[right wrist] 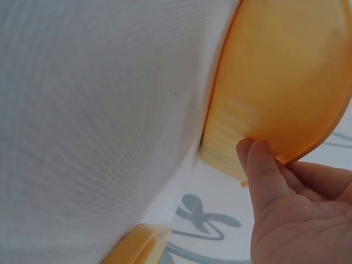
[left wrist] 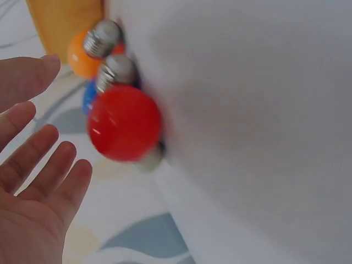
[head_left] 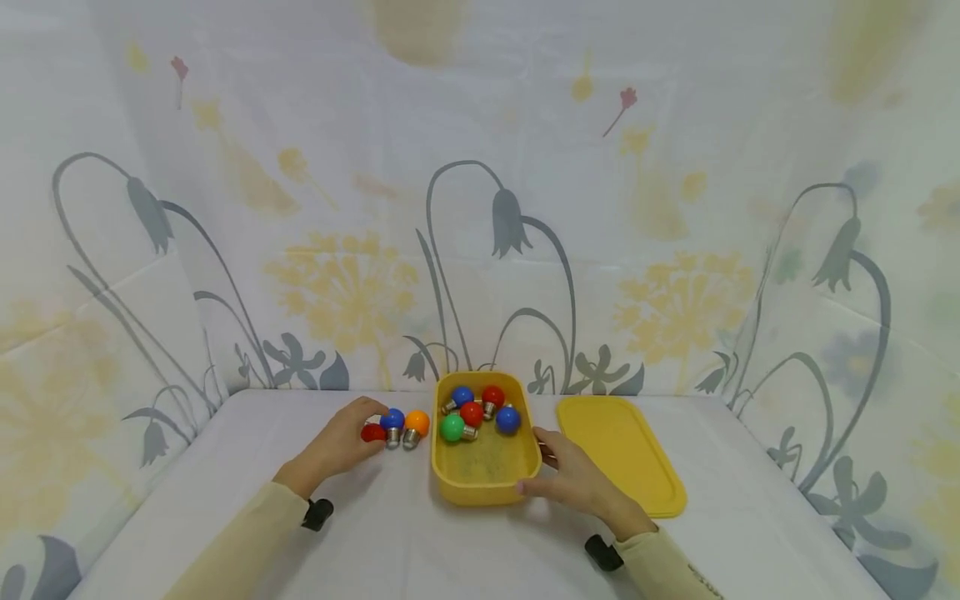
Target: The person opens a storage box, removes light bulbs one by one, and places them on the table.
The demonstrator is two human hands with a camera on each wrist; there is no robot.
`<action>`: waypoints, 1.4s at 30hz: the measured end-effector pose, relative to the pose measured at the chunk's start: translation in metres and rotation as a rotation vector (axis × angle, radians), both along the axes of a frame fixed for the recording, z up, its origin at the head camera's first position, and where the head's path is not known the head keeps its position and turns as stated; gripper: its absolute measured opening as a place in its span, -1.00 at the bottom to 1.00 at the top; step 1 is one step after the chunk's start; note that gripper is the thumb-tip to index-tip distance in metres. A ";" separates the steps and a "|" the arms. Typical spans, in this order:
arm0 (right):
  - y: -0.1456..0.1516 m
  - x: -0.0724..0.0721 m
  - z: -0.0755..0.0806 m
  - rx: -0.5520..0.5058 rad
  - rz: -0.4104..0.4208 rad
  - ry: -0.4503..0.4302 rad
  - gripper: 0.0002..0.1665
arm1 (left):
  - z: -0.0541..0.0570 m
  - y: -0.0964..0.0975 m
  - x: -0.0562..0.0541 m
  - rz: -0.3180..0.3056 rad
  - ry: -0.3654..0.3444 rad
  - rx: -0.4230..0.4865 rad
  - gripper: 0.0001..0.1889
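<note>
My left hand [head_left: 347, 437] is beside a small group of bulbs at the box's left, fingers loosely spread and holding nothing. Nearest it lies a red bulb [left wrist: 125, 124], partly hidden in the head view. A blue bulb [head_left: 392, 419] and an orange bulb [head_left: 417, 423] lie alongside, with silver screw bases. My right hand [head_left: 573, 477] holds the near right corner of a yellow plastic box [head_left: 486, 493], thumb at the front and fingers along the side. Inside the box are a green bulb [head_left: 452, 427], a red bulb [head_left: 492, 397], a blue bulb [head_left: 508, 419] and others.
A yellow lid [head_left: 622, 454] lies flat on the white table [head_left: 375, 542], right of the box and beyond my right hand. Behind the table hangs a flower-printed cloth [head_left: 480, 292]. Dark wrist cameras [head_left: 318, 514] are on both wrists.
</note>
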State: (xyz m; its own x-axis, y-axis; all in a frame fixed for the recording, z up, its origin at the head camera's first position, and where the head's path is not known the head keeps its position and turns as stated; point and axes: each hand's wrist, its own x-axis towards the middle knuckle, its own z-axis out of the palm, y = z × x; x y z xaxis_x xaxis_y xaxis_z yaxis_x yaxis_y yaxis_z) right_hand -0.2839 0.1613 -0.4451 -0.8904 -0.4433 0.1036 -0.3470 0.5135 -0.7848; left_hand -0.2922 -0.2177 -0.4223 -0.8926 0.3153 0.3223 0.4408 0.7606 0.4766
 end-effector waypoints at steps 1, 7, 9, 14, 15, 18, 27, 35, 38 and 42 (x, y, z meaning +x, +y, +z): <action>0.000 0.001 0.001 -0.002 -0.002 -0.001 0.21 | 0.003 0.005 0.000 -0.019 0.004 0.005 -0.60; 0.001 0.002 0.001 -0.009 0.002 -0.010 0.19 | 0.014 0.036 -0.001 -0.115 -0.015 0.062 -0.61; 0.001 0.002 0.001 -0.003 0.002 -0.007 0.19 | 0.017 0.045 -0.002 -0.138 -0.013 0.089 -0.62; 0.001 0.001 0.000 0.017 0.001 0.004 0.19 | 0.021 0.062 -0.007 -0.197 -0.014 0.111 -0.62; 0.000 0.001 0.001 0.017 0.001 0.005 0.19 | 0.022 0.066 -0.008 -0.210 -0.016 0.107 -0.62; 0.000 0.001 0.002 0.021 -0.003 0.003 0.20 | 0.024 0.075 -0.011 -0.245 -0.020 0.095 -0.62; 0.000 0.001 0.001 0.009 -0.006 -0.002 0.21 | 0.024 0.092 -0.023 -0.235 -0.097 0.003 -0.63; 0.001 0.001 0.002 -0.007 0.002 0.003 0.18 | 0.025 0.102 -0.036 -0.227 -0.121 -0.133 -0.62; 0.001 0.001 0.002 0.009 0.001 0.006 0.19 | 0.024 0.105 -0.039 -0.210 -0.154 -0.174 -0.58; 0.001 0.000 0.002 0.014 0.014 0.010 0.18 | 0.022 0.109 -0.042 -0.190 -0.204 -0.221 -0.54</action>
State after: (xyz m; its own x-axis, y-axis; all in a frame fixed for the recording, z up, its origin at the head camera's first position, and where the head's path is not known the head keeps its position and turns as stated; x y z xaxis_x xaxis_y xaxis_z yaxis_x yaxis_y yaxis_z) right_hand -0.2840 0.1621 -0.4434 -0.8832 -0.4568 0.1059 -0.3615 0.5194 -0.7743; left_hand -0.3344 -0.1090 -0.4003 -0.8502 0.5241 0.0487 0.4971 0.7689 0.4021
